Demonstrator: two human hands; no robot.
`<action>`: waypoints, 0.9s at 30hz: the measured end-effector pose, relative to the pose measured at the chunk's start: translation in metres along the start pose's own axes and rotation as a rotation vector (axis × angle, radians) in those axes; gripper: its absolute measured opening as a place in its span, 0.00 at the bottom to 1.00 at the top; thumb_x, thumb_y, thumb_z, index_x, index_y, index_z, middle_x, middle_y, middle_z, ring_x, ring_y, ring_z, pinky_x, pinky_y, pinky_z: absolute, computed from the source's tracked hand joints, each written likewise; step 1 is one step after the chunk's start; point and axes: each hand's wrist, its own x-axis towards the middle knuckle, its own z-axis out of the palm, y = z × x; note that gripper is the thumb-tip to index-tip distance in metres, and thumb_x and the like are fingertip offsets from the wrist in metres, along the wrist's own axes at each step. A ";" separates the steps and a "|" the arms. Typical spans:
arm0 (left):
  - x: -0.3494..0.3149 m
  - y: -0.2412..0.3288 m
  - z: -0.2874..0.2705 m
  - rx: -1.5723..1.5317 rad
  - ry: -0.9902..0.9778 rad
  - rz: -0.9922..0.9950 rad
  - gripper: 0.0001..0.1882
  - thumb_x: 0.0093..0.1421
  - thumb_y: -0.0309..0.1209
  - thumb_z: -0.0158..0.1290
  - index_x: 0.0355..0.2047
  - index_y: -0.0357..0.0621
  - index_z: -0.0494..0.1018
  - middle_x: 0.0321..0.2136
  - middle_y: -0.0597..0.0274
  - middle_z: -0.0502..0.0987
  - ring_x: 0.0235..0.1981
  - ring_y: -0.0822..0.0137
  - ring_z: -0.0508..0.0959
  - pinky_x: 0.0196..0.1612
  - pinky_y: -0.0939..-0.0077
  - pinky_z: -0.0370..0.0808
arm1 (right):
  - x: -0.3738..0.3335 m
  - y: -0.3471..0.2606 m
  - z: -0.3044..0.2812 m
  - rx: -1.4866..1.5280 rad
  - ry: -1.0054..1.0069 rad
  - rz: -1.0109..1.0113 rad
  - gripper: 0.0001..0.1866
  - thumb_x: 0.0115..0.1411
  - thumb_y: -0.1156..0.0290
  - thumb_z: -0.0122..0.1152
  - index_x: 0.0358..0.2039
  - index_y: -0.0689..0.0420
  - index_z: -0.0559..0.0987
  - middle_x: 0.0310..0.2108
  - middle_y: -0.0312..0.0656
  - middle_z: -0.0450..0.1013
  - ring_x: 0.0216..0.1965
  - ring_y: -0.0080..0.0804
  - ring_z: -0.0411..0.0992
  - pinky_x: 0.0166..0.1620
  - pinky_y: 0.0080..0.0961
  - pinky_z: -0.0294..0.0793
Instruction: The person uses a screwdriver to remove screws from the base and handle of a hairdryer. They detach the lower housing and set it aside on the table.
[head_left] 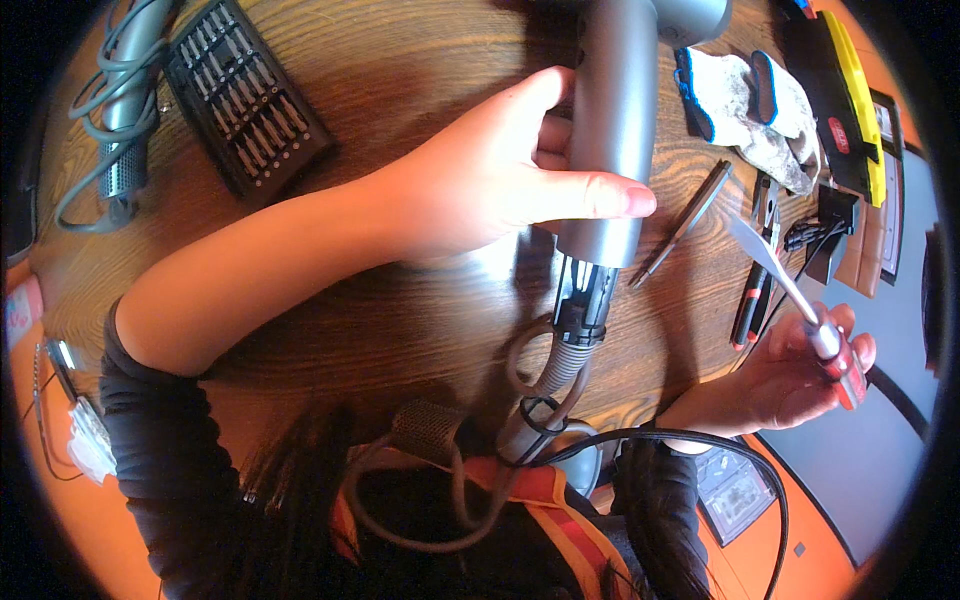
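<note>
Head view: looked down on a brown, wood-grained tabletop [400, 70]. Showed, held over it, a grey hair dryer [613, 110], head at the top and open lower end toward the body. Showed at far left a similar grey appliance [126, 112] looped in its own cord, and beside it a black case [245, 100] of screwdriver bits; at upper right, white gloves [735, 95] with blue edging. Gripped the dryer's handle with the left hand [490, 180], thumb across the front, other fingers curled behind and partly hidden. Pinched a screwdriver [823, 338] by its red handle between the fingers of the right hand [790, 385], flat blade apart from the dryer. Included, between dryer and right hand, pliers [750, 285] and a slim metal tool [690, 222]. Exposed, at the dryer's lower end, a black inner frame [583, 300] above a ribbed grey sleeve [567, 365].

Seemed best to brace the handle firmly, thumb well clear of the blade; to bring the flat tip in at a shallow angle along the frame's edge; to press gently, for fear of cracking thin plastic; and to leave the ribbed sleeve unstrained.
</note>
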 end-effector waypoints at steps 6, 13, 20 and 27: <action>0.002 -0.001 0.002 -0.036 -0.013 0.035 0.32 0.47 0.32 0.61 0.46 0.35 0.55 0.36 0.45 0.71 0.37 0.60 0.75 0.38 0.69 0.76 | -0.007 0.003 0.007 0.297 -0.065 -0.014 0.25 0.50 0.65 0.61 0.41 0.59 0.59 0.37 0.54 0.63 0.31 0.39 0.69 0.15 0.14 0.67; 0.000 0.001 0.002 0.012 -0.020 0.013 0.30 0.49 0.25 0.56 0.50 0.38 0.54 0.38 0.55 0.70 0.40 0.66 0.72 0.43 0.71 0.71 | -0.014 0.004 0.025 -0.035 -0.097 -0.106 0.22 0.50 0.64 0.60 0.39 0.55 0.58 0.34 0.55 0.66 0.27 0.39 0.70 0.15 0.18 0.68; 0.000 0.000 0.002 0.032 -0.021 -0.002 0.28 0.50 0.20 0.53 0.51 0.39 0.55 0.37 0.60 0.69 0.39 0.70 0.71 0.43 0.73 0.70 | -0.013 0.008 0.040 -0.173 -0.167 -0.139 0.20 0.51 0.63 0.59 0.38 0.50 0.58 0.32 0.55 0.69 0.22 0.39 0.71 0.15 0.23 0.69; -0.001 -0.002 0.004 0.031 -0.005 -0.029 0.27 0.49 0.21 0.56 0.47 0.39 0.57 0.36 0.59 0.71 0.38 0.69 0.73 0.42 0.72 0.72 | -0.010 0.000 0.048 -0.311 -0.453 -0.210 0.23 0.48 0.64 0.62 0.36 0.50 0.56 0.31 0.59 0.70 0.20 0.40 0.73 0.16 0.26 0.72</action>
